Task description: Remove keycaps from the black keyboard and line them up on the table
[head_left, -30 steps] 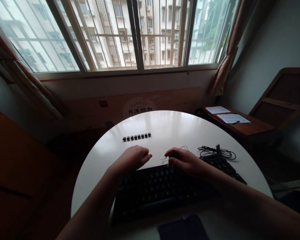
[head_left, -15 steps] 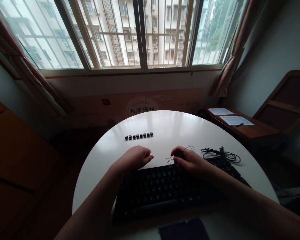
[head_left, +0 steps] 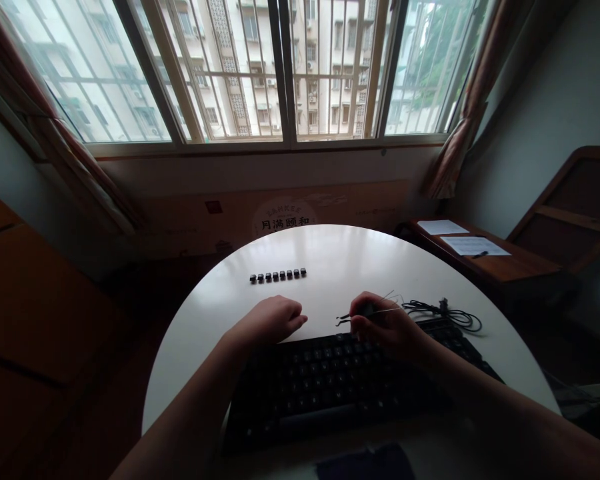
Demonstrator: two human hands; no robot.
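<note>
My left hand (head_left: 277,319) is closed at the top left edge of a black keyboard (head_left: 320,373), fingers curled under. Whatever it may hold is hidden. In my right hand (head_left: 387,330), above the upper right part of the keyboard, is a wire keycap puller (head_left: 366,309) with a dark handle. Its hooked wire tips point left toward my left hand, over the white table, and thin wires stick out behind the fingers. Beyond my left hand, a row of several small black keycaps (head_left: 279,275) stands on the table.
A coiled black cable (head_left: 443,312) lies at the keyboard's top right. The round white table (head_left: 180,373) carries everything, with a dark cloth-like item (head_left: 365,463) at its near side. Papers (head_left: 475,245) and a pen lie on a wooden stand (head_left: 525,263) at the right.
My right hand has turned slightly, swinging the puller's wires so the hooked tips show more clearly. The left hand stays in place. The view has shifted slightly.
</note>
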